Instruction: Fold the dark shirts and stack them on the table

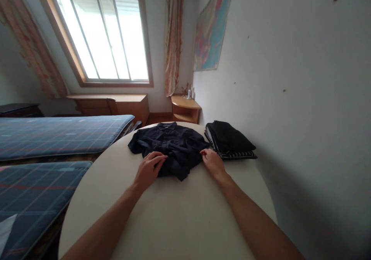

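Observation:
A dark navy button-up shirt [174, 140] lies rumpled on the round white table [179, 213], its collar at the far edge and its short sleeves spread to the sides. My left hand [148, 168] is closed at the shirt's near left part, thumb and fingers pinching the cloth. At the right edge of the shirt, my right hand [213, 162] pinches the fabric between thumb and fingertips. Just beyond that hand sits a stack of folded clothes [228, 136], black on top with black-and-white striped cloth beneath.
The white wall [304, 117] runs close along the table's right side. On the left are plaid blue mattresses [58, 136]. Behind the table stand a small wooden corner shelf [185, 103] and a wooden desk [130, 101] under the window.

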A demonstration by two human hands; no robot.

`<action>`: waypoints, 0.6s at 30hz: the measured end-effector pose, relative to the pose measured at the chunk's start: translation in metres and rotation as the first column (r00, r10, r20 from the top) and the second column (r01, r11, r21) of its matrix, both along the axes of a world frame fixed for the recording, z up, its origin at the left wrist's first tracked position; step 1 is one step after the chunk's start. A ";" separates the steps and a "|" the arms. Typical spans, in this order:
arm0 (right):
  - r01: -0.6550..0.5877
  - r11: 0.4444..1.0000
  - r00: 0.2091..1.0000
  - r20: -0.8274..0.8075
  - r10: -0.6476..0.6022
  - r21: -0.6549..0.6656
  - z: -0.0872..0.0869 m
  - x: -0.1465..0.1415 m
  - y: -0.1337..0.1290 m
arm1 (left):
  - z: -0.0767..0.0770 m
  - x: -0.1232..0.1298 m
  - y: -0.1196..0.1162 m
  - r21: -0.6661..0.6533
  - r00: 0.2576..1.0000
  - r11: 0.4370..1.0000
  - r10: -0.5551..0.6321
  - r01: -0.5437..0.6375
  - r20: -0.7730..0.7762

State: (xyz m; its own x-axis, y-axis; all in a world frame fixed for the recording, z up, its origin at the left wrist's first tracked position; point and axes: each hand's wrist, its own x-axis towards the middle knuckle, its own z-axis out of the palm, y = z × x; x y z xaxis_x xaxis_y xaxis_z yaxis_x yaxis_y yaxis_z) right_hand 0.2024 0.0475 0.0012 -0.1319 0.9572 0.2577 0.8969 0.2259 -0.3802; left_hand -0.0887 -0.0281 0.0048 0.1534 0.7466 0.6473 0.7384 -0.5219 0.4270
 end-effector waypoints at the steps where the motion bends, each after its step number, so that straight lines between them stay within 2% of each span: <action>1: 0.016 1.000 1.000 -0.017 -0.016 0.019 0.000 0.004 0.003 | 0.001 -0.001 0.000 0.015 1.000 1.000 0.016 -0.017 0.021; 4: 0.022 0.998 0.998 -0.063 -0.018 0.063 -0.001 0.010 0.005 | 0.003 -0.004 0.000 0.028 0.996 0.999 0.035 -0.037 0.082; 7: -0.021 0.990 0.992 -0.118 0.038 0.140 -0.001 0.006 -0.002 | 0.003 -0.002 -0.002 0.000 0.996 1.000 -0.007 0.007 0.092; 10: -0.122 0.973 0.977 -0.147 0.152 0.194 -0.001 -0.004 -0.013 | 0.003 0.001 -0.005 -0.013 0.994 0.994 -0.105 0.105 0.016; 12: -0.173 0.968 0.969 -0.144 0.200 0.181 -0.004 -0.009 -0.017 | 0.003 0.004 -0.008 -0.027 0.979 0.980 -0.198 0.196 -0.052; 15: -0.200 0.972 0.968 -0.128 0.215 0.123 -0.012 -0.013 -0.017 | 0.005 0.009 -0.012 -0.073 0.934 0.942 -0.335 0.329 -0.124; 18: -0.211 0.973 0.964 -0.146 0.223 0.095 -0.017 -0.011 -0.011 | 0.008 0.014 -0.016 -0.116 0.901 0.912 -0.408 0.394 -0.146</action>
State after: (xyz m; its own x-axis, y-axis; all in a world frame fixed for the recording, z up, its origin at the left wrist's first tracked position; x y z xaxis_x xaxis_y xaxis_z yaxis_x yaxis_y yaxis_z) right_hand 0.1912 0.0361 -0.0161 -0.2870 0.8861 0.3639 0.7547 0.4431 -0.4838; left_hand -0.0750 -0.0439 0.0125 0.5496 0.6481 0.5272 0.5366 -0.7575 0.3718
